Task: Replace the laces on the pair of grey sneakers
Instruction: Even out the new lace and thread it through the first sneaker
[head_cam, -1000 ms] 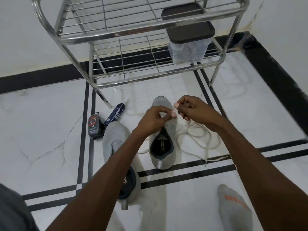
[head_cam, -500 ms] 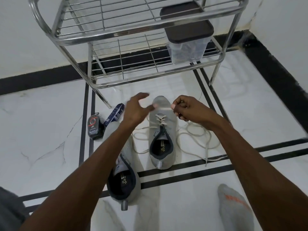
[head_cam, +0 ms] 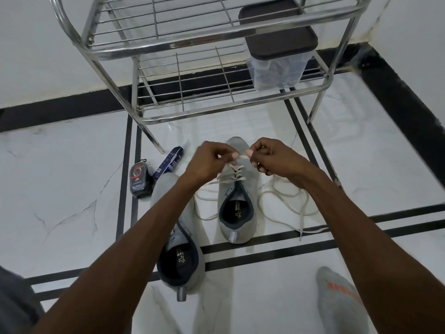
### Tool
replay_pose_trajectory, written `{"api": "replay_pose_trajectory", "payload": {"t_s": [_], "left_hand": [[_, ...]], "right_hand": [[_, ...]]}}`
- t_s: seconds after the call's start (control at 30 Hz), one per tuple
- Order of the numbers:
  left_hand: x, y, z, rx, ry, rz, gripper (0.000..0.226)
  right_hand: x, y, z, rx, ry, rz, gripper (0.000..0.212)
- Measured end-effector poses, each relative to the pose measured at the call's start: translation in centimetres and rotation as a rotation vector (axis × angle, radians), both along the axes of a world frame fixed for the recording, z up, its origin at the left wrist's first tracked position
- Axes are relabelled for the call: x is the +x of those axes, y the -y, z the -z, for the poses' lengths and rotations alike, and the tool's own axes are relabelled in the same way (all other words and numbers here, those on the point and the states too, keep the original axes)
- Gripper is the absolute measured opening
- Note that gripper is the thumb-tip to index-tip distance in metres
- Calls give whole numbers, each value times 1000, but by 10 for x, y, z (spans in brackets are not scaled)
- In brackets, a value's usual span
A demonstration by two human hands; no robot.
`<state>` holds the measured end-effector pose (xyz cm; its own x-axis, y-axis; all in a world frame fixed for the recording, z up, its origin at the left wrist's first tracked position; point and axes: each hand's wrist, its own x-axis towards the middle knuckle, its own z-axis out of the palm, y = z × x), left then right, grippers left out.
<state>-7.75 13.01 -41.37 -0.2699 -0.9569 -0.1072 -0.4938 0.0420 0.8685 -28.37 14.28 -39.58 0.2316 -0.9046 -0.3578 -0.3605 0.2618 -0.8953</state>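
Two grey sneakers stand on the white floor, toes pointing away from me. The right sneaker (head_cam: 237,206) carries a cream lace (head_cam: 284,203) crossed through its front eyelets, with loose loops trailing on the floor to both sides. Over its toe, my left hand (head_cam: 208,162) and my right hand (head_cam: 271,156) pinch a short stretch of that lace between their fingertips. The left sneaker (head_cam: 177,239) lies nearer me, partly hidden under my left forearm; no lace shows on it.
A steel wire rack (head_cam: 192,44) stands just behind the shoes, with a dark-lidded plastic container (head_cam: 279,59) on its lower shelf. A dark shoe-polish bottle (head_cam: 139,179) and a blue tube (head_cam: 169,162) lie left of the sneakers. My socked foot (head_cam: 339,302) rests at the lower right.
My left hand opened and swung left half a second ago, then came back to the toe and closed on the lace beside my right hand. The right hand stayed almost still.
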Motion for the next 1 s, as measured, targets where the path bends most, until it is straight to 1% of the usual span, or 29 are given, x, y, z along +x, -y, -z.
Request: {"api": "replay_pose_trajectory", "payload": {"t_s": [0.07,0.1,0.13,0.17,0.2,0.23,0.27,0.3,0.4,0.43,0.57,0.63,0.73,0.77,0.8,0.87,0.93,0.97,1.0], "left_hand": [[8,7,6,-133,107,-180,13],[10,6,5,-147,112,-194,18],[9,3,3,-115,74,-134,28],[6,-2,1,-43,6,-33,38],[2,-6,-2,30,-47,63,39],[-1,-9,-3,64,-74,135,33],[-2,-10,-2,58,-76,148,24],[-2,-8,-1,37,-67,101,19],[8,-3,7,-39,-18,-181,18],[11,-3,9,-54,4,-241,18],[14,-9,20,-21,51,-279,15],[13,-15,26,-41,55,-335,11],[15,-32,32,-178,149,-441,28],[17,-37,33,-197,152,-433,29],[19,-41,33,-175,136,-389,29],[24,-45,30,-34,116,-223,28],[25,-48,26,132,102,-48,32],[24,-50,27,170,107,2,34],[23,-52,28,164,122,26,35]], "right_hand": [[-1,2,-1,-8,-3,6,15],[-1,2,-1,-11,-1,8,16],[-1,2,-1,-14,1,8,17],[0,2,0,-16,1,10,19],[1,2,1,-15,-1,15,20],[3,1,1,-10,-5,19,21],[5,1,2,-6,-8,23,21],[5,1,2,-5,-5,23,20],[4,1,-1,-25,8,-5,15],[2,0,-3,-39,16,-26,14],[7,-8,-12,-37,79,-168,13],[10,-10,-13,-7,56,-242,14],[12,-12,-6,16,8,-267,17],[13,-13,-4,10,-12,-261,17],[14,-13,-1,-5,-34,-245,15],[17,-11,4,-63,-86,-200,11],[21,-11,9,-115,-158,-169,11],[23,-10,10,-152,-212,-176,12],[26,-11,10,-196,-272,-204,12]]}}
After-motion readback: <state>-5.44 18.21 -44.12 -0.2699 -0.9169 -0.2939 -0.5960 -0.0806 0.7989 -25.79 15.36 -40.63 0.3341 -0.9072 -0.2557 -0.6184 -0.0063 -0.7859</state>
